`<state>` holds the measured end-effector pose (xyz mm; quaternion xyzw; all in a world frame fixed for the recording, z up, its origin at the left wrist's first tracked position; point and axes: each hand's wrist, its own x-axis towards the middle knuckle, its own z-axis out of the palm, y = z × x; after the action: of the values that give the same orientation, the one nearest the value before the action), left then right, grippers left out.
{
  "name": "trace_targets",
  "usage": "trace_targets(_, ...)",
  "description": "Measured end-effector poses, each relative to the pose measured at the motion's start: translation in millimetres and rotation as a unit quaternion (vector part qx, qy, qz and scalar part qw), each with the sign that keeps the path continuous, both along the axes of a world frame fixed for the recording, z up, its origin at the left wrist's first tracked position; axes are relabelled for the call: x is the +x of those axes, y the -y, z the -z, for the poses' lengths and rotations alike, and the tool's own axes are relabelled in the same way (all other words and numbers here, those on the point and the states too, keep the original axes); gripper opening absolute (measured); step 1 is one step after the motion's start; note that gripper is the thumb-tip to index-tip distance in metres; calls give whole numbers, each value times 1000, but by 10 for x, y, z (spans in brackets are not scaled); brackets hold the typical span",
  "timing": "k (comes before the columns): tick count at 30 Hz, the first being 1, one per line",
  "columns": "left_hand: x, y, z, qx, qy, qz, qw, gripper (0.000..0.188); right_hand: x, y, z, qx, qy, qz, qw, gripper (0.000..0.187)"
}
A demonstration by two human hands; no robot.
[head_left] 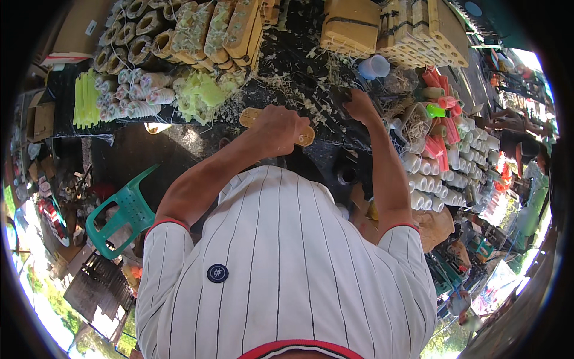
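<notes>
My left hand is closed over a yellow oblong block with rounded ends, near the front edge of the dark table. Both ends of the block stick out past the hand, and its middle is hidden beneath the fingers. Farther right and a little beyond, my right hand is curled closed over the tabletop. Something dark shows beside its fingers, too unclear against the black surface to name. Pale shavings lie scattered between and beyond the two hands.
Yellow blocks with holes stand at the back. On the left are wrapped rolls, green strips and yellow-green scraps. A bluish cup, red-pink strips and white cylinders lie right; a green chair stands left.
</notes>
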<state>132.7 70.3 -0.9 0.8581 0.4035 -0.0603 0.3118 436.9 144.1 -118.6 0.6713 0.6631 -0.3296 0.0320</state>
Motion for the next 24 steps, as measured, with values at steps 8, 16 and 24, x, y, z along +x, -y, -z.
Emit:
trace_targets(8, -227, -260, -176, 1, 39, -230, 972, 47, 290, 154, 303, 27, -144, 195, 970, 40)
trace_targets(16, -857, 430, 567, -294, 456, -661, 519, 62, 318, 495, 331, 85, -266, 327, 903, 30)
trace_targets(24, -704, 561, 500, -219, 421, -688, 549, 73, 26, 400, 97, 197, -102, 167, 961, 27)
